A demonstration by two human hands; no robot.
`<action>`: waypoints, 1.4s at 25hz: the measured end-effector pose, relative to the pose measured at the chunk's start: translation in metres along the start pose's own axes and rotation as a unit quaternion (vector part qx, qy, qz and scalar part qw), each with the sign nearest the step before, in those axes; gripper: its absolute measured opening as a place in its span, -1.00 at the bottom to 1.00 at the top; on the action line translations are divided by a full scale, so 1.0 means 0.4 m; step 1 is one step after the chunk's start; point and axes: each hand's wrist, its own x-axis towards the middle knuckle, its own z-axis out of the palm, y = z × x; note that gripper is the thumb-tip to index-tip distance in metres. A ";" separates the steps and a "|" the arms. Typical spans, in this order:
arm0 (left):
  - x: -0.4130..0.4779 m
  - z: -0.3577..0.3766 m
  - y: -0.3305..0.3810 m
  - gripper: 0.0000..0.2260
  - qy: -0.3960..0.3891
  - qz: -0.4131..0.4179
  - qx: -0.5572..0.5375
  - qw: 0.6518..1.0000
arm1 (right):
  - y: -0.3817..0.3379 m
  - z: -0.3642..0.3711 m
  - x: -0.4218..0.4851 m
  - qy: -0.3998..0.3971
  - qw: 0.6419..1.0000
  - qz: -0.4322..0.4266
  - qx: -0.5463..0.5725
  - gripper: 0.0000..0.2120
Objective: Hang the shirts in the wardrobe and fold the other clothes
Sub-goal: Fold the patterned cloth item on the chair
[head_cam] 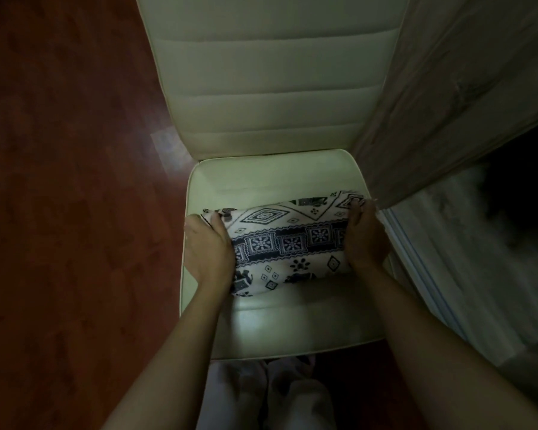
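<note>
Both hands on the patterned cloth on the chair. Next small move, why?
Probably lay it flat and release: the patterned cloth looks folded already on the chair seat, left hand and right hand gripping its ends.

Pretty dim in here, everything's looking murky and a bit greenish. A soft patch of light is pooling on the front of the chair seat (261,318), the floor (75,212) is catching a faint sheen, and the right edge is smearing into dark blur.
</note>
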 end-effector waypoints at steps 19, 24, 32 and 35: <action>-0.104 0.039 -0.014 -0.47 -0.246 0.309 0.173 0.902 | 0.037 0.060 -0.063 -0.183 0.942 -0.259 -0.107 -0.38; -0.136 -0.017 -0.044 -0.50 -0.201 0.031 -0.022 0.979 | 0.081 0.030 -0.108 -0.110 0.990 -0.085 -0.038 -0.38; -0.084 -0.033 -0.043 -0.20 -0.248 -0.148 -0.099 0.952 | 0.093 0.014 -0.072 -0.168 0.984 -0.057 0.017 -0.32; -0.057 -0.029 -0.044 -0.42 -0.275 -0.102 -0.078 0.953 | 0.092 -0.003 -0.059 -0.198 0.976 -0.071 0.065 -0.31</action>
